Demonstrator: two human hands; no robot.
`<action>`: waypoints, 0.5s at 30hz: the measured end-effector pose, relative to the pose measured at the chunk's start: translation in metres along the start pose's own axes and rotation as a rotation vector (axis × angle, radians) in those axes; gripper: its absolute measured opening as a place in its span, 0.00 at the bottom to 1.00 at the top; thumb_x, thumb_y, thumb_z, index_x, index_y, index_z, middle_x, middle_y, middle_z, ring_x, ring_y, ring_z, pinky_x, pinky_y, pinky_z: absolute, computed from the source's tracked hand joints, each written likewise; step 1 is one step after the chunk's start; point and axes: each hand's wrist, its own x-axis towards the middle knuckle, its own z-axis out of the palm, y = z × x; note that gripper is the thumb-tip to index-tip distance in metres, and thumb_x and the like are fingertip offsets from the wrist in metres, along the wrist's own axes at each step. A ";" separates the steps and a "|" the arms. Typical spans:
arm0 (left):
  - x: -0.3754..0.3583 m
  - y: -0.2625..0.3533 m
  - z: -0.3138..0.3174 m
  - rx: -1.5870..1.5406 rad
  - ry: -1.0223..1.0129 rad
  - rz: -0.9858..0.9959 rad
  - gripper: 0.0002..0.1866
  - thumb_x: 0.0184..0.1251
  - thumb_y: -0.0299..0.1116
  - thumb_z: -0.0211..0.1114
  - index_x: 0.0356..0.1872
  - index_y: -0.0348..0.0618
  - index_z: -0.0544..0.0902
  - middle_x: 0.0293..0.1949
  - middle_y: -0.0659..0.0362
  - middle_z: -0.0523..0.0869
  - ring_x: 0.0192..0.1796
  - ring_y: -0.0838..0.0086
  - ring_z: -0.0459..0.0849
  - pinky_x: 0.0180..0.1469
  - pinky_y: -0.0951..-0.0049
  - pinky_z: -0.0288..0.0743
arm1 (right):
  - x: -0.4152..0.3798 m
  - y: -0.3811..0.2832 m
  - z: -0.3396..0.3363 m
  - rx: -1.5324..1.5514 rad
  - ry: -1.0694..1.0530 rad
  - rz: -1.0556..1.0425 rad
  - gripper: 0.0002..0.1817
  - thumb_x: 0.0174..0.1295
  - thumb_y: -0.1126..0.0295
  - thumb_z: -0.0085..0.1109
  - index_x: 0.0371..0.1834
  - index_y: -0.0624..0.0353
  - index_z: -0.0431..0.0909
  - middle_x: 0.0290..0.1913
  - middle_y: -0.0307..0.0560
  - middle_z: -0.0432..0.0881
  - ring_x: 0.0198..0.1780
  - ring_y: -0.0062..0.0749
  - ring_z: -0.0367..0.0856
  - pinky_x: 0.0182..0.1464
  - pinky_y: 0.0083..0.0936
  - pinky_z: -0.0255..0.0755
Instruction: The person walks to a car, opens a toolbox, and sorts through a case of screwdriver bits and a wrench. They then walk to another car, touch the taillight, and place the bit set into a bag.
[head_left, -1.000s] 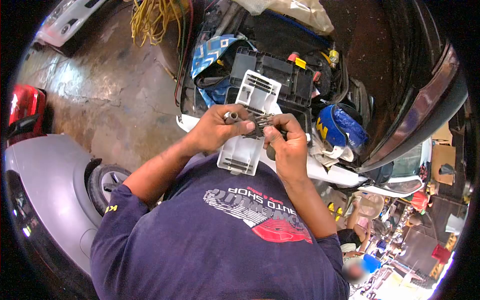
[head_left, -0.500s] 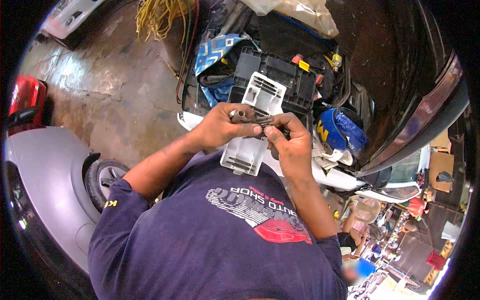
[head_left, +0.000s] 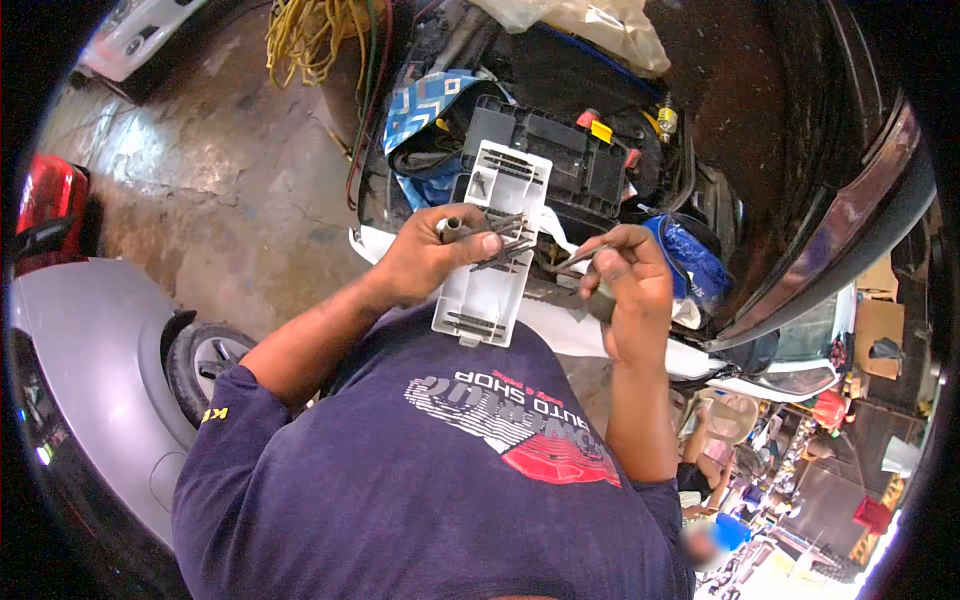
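My left hand [head_left: 437, 255] is closed round several thin dark metal bits [head_left: 508, 250] and a short hollow metal socket [head_left: 449, 230]. The bits fan out past my thumb, over a long white plastic bit case [head_left: 480, 292]. More dark bits [head_left: 476, 323] lie across the case's slots at both ends; its middle is partly covered by the hand. To the right of the case, my right hand [head_left: 630, 278] pinches a slim dark bit [head_left: 573, 260] between thumb and fingers, its tip pointing back toward the case.
Behind the case lies a black toolbox [head_left: 545, 150] with latches, in a cluttered open car compartment. A blue bag [head_left: 690, 258] sits at the right, under a dark raised panel [head_left: 830, 240]. A silver car [head_left: 110, 350] stands on the left. Another person [head_left: 715, 470] is at lower right.
My right hand has moved right, away from my left hand, carrying one bit. My left hand keeps the socket and the other bits, and more of the white case now shows.
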 end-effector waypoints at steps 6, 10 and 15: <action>-0.003 0.003 0.005 -0.102 0.038 0.003 0.13 0.83 0.41 0.71 0.40 0.43 0.88 0.34 0.70 0.84 0.38 0.86 0.77 0.41 0.76 0.72 | -0.031 0.016 0.023 -0.153 -0.073 0.000 0.09 0.72 0.79 0.68 0.51 0.58 0.80 0.48 0.48 0.92 0.40 0.21 0.84 0.44 0.22 0.81; -0.003 0.009 0.009 -0.177 0.060 -0.046 0.14 0.83 0.42 0.70 0.38 0.44 0.86 0.33 0.71 0.81 0.37 0.86 0.75 0.41 0.76 0.71 | -0.039 0.016 0.028 -0.356 -0.052 -0.051 0.07 0.69 0.78 0.71 0.46 0.60 0.83 0.47 0.44 0.92 0.47 0.27 0.88 0.55 0.26 0.81; -0.001 0.004 0.007 -0.197 0.044 -0.030 0.13 0.83 0.42 0.71 0.39 0.45 0.86 0.33 0.72 0.81 0.37 0.87 0.74 0.40 0.76 0.71 | -0.039 0.011 0.030 -0.423 -0.175 -0.143 0.06 0.66 0.78 0.72 0.43 0.61 0.84 0.46 0.44 0.92 0.48 0.29 0.89 0.56 0.29 0.82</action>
